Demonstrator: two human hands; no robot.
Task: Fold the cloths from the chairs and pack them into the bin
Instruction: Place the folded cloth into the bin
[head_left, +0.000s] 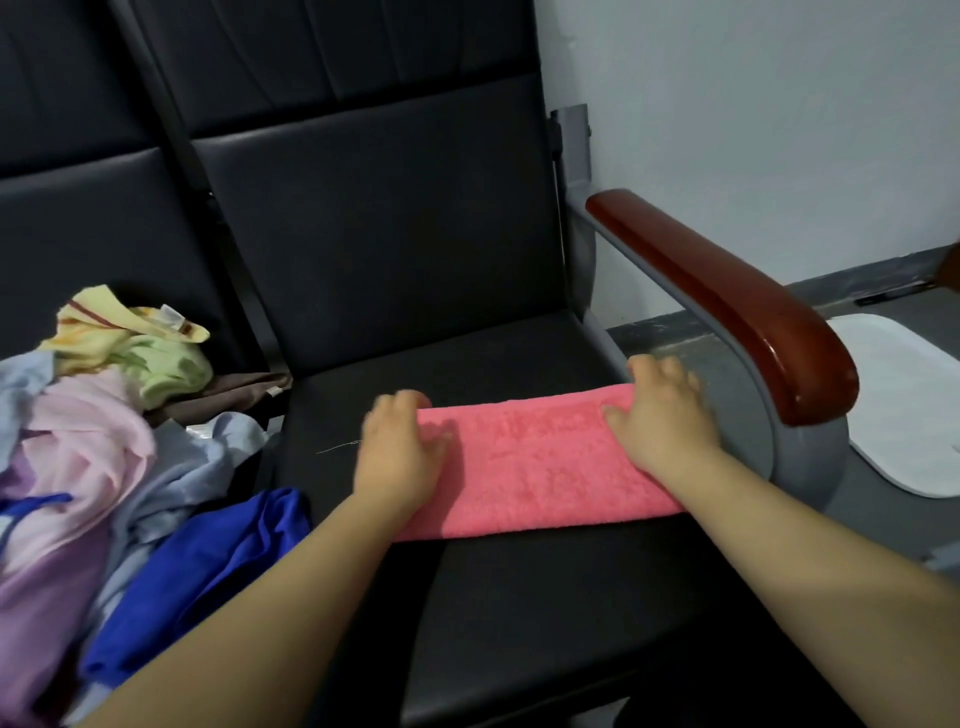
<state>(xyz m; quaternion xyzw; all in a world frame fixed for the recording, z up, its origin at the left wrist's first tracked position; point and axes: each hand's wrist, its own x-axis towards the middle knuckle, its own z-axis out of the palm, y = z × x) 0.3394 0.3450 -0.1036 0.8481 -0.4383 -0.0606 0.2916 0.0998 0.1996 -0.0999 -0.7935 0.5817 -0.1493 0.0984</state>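
Black padded chairs stand side by side against a pale wall (753, 130), over a grey floor (883, 312). On the right-hand chair seat (519, 597) I see the pink towel (530, 467), folded into a long flat strip. It lies crosswise about midway between the seat's back and front edges. Its right end reaches the seat's right edge, under the reddish wooden armrest (727, 301), and its left end stops short of the seat's left edge. My operator's left hand (400, 452) lies palm down on the strip's left end, with the thumb splayed onto the pink fabric and the fingers relaxed rather than clenched. The right hand (660, 415) rests on the strip's far right corner, at the seat's right edge. Its fingers are blurred, so I cannot tell whether they lie flat or pinch the cloth. Both forearms reach in from the seat's front edge. The neighbouring seat on the left carries a loose heap of unfolded cloths. I make out a yellow cloth (98, 332) on top near the seat's back edge, a green cloth (166, 369) just beside it, and a brown cloth (228, 395) beneath them. A pale pink cloth (88, 431) lies in the middle, a light blue cloth (182, 478) next to it, and a deep blue cloth (208, 566) spills toward the front edge. Beyond the armrest, a white tray-like piece (909, 405) lies flat on the floor. I cannot tell what it is.
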